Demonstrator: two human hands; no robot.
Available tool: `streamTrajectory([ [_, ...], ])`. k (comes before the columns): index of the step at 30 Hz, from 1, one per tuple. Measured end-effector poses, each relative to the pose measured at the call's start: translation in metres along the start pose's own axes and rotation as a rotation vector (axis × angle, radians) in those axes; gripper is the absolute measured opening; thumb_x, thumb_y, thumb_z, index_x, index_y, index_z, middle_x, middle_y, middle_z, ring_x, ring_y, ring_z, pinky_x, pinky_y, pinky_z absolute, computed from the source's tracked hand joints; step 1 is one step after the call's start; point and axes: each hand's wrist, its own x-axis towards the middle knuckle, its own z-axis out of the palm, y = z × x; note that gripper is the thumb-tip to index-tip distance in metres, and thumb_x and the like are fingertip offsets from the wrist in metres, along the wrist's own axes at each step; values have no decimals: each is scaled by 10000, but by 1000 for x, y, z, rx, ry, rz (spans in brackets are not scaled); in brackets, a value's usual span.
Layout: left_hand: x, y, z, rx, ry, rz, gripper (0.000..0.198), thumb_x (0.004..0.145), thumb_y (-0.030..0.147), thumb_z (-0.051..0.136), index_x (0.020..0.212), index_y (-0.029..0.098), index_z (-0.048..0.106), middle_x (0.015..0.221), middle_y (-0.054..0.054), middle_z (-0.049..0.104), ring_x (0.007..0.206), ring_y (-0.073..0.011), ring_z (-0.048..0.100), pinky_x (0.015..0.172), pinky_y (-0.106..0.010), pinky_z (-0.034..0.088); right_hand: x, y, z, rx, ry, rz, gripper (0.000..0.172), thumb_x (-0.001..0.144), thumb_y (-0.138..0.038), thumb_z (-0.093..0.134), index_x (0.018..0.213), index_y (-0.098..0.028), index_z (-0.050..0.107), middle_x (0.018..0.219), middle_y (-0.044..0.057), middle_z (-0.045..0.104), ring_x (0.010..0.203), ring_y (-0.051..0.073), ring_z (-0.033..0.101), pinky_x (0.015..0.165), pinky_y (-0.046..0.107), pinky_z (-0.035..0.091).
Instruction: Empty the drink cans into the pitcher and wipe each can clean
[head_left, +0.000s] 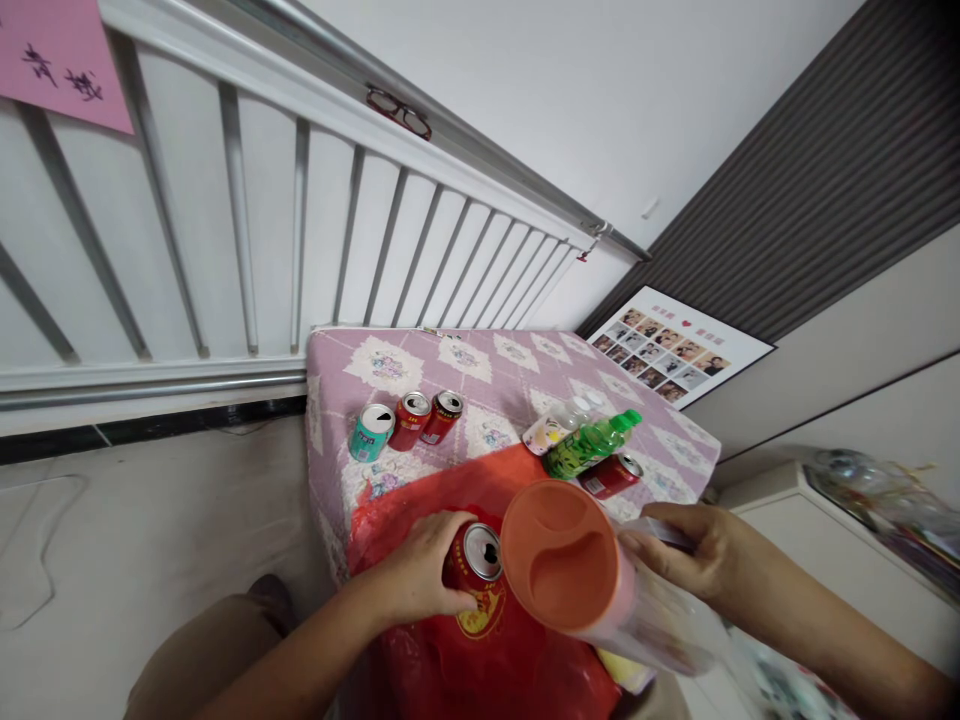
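Observation:
My left hand (416, 572) is wrapped round a red drink can (475, 562) that stands on a red plastic bag (495, 650) at the table's near edge. My right hand (686, 555) grips a clear plastic container with an orange lid (561, 555), tilted so the lid faces me, right beside the can. Further back on the patterned pink tablecloth (510, 375) stand a teal can (371, 432) and two red cans (424, 418). A green bottle (589, 445), a clear bottle (555, 428) and another red can (611, 475) lie to the right.
A white railing (247, 230) runs behind the table, with glasses (399, 110) on its top rail. A photo board (675, 345) leans against the right wall. A white cabinet (795, 520) with clutter stands at right. Pale floor (150, 540) lies left of the table.

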Motion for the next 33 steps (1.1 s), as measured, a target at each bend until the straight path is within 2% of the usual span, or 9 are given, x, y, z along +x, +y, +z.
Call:
streamTrajectory([
  [19, -1, 2, 0, -2, 3, 18, 809, 607, 243, 785, 1329, 248, 421, 1344, -73, 529, 1243, -289, 474, 1080, -429, 357, 1, 3, 1, 36, 46, -39, 408, 810, -512, 574, 584, -204, 430, 570, -34, 339, 533, 112, 291, 437, 255, 224],
  [28, -1, -1, 1, -3, 5, 26, 814, 603, 236, 791, 1328, 263, 421, 1338, -74, 531, 1238, -295, 476, 1072, -438, 365, 1, 6, 2, 37, -11, 10, 457, 832, -596, 496, 608, -207, 409, 608, -33, 303, 569, 121, 267, 467, 265, 215],
  [33, -1, -4, 2, -3, 3, 24, 820, 607, 239, 787, 1337, 267, 414, 1360, -73, 517, 1253, -296, 465, 1079, -438, 362, 1, 4, 1, 31, 4, -8, 460, 830, -595, 495, 599, -207, 408, 596, -32, 309, 563, 120, 267, 464, 266, 211],
])
